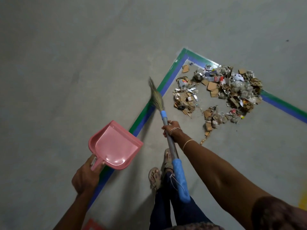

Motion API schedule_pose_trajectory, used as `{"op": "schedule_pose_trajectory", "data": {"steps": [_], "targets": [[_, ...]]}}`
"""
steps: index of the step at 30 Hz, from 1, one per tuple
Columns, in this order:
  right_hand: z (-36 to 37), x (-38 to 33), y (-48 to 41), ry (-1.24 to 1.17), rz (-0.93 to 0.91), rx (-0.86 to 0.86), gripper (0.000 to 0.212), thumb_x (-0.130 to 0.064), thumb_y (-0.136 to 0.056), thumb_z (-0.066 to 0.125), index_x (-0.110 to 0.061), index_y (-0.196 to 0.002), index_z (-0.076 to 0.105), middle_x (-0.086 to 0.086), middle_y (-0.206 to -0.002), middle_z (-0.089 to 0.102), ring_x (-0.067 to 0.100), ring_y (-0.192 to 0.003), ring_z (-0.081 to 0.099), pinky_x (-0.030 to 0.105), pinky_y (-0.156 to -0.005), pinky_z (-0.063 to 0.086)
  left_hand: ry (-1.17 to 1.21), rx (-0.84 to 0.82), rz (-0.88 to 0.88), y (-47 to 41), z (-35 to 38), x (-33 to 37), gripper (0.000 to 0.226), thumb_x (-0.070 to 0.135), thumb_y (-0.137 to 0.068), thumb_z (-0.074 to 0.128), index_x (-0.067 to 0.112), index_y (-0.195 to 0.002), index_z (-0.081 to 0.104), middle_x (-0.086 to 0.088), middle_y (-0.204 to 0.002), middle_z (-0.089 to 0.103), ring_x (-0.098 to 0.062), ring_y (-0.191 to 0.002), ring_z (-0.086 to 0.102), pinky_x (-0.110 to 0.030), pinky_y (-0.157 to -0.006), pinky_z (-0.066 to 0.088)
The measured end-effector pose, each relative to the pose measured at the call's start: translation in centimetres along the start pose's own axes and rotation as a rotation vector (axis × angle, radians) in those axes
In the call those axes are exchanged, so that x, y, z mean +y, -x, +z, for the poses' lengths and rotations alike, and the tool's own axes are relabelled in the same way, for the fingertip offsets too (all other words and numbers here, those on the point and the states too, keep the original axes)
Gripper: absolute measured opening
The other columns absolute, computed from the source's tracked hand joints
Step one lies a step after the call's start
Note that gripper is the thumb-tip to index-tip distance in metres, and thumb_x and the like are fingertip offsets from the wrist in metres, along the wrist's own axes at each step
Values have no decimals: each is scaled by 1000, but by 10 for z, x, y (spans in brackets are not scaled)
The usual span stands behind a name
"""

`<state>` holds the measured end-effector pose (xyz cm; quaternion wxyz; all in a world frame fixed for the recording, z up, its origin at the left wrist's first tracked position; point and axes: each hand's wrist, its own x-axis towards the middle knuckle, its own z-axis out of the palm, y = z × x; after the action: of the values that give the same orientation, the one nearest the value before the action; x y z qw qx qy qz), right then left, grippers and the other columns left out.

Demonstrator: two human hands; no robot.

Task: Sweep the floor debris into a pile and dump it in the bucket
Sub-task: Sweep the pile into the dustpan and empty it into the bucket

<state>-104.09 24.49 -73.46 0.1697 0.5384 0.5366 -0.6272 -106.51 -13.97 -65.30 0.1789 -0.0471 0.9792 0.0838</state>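
A heap of debris (221,92), made of cardboard scraps, wrappers and crumpled plastic, lies on the grey floor inside a taped corner, ahead and to the right. My right hand (172,129) grips the grey shaft of a grass broom (157,97); its bristles are blurred and point up-left over the tape, left of the debris. The broom's blue-wrapped end reaches back beside my legs. My left hand (86,175) holds the handle of a pink dustpan (114,145), which is empty and raised above the floor at lower left. No bucket is in view.
Green and blue floor tape (167,78) marks a corner around the debris and runs down-left under the dustpan. My sandalled feet (155,177) stand just inside the tape line. A red marking (92,225) shows at the bottom edge and a yellow patch (303,203) at far right.
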Motion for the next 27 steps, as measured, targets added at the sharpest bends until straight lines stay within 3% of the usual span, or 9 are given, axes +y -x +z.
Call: {"op": "schedule_pose_trajectory", "data": {"steps": [3, 5, 9, 13, 17, 21, 25, 27], "targets": [[-35, 10, -9, 29, 11, 127, 36, 3, -80, 67, 5, -114, 57, 25, -97, 63, 27, -56, 59, 29, -45, 52, 12, -17, 32, 4, 9, 3, 52, 49, -84, 74, 24, -129, 66, -11, -92, 73, -38, -81, 68, -40, -69, 50], [-61, 24, 1, 50, 12, 176, 41, 3, -81, 66, 4, -121, 56, 25, -96, 64, 27, -56, 61, 34, -50, 55, 14, -32, 50, 7, 16, 4, 55, 53, -85, 72, 26, -132, 64, -10, -94, 74, -38, -83, 68, -41, -71, 52], [-119, 62, 51, 208, -60, 120, 64, -2, -85, 64, -12, -145, 45, 18, -86, 66, 23, -53, 60, 28, -47, 51, 11, -50, 100, 14, 22, 15, 59, 64, -85, 64, 31, -134, 61, -10, -98, 74, -37, -86, 68, -40, -71, 52], [-160, 116, 104, 341, -33, -31, 66, -4, -86, 65, -15, -148, 44, 14, -80, 63, 21, -53, 59, 30, -50, 51, 8, -75, 155, 28, 28, 28, 65, 74, -82, 49, 35, -132, 62, -12, -100, 74, -39, -90, 68, -40, -73, 52], [-168, 183, 147, 445, 92, -109, 64, -5, -85, 66, -14, -145, 47, 11, -79, 64, 21, -51, 60, 29, -48, 49, -31, -137, 179, 51, 33, 33, 53, 65, -87, 61, 36, -131, 63, -13, -100, 74, -38, -92, 69, -40, -75, 52], [-167, 247, 157, 468, 284, -55, 58, -6, -83, 65, -6, -139, 50, 13, -80, 65, 22, -48, 59, 29, -45, 49, -66, -188, 157, 71, 43, 29, 59, 76, -83, 56, 40, -129, 63, -9, -101, 74, -34, -93, 69, -38, -78, 52], [-174, 271, 136, 348, 345, 50, 65, -3, -82, 68, -9, -143, 47, 19, -90, 66, 23, -46, 59, 28, -44, 48, -107, -205, 239, 74, 58, 24, 83, 91, -72, 28, 40, -132, 55, 1, -97, 74, -26, -86, 70, -35, -73, 54], [-181, 266, 127, 307, 326, 97, 66, 0, -82, 66, -12, -144, 47, 18, -86, 66, 24, -46, 58, 28, -43, 48, -122, -216, 245, 77, 58, 30, 74, 88, -77, 35, 42, -132, 56, -1, -103, 74, -28, -92, 70, -36, -78, 53]]}}
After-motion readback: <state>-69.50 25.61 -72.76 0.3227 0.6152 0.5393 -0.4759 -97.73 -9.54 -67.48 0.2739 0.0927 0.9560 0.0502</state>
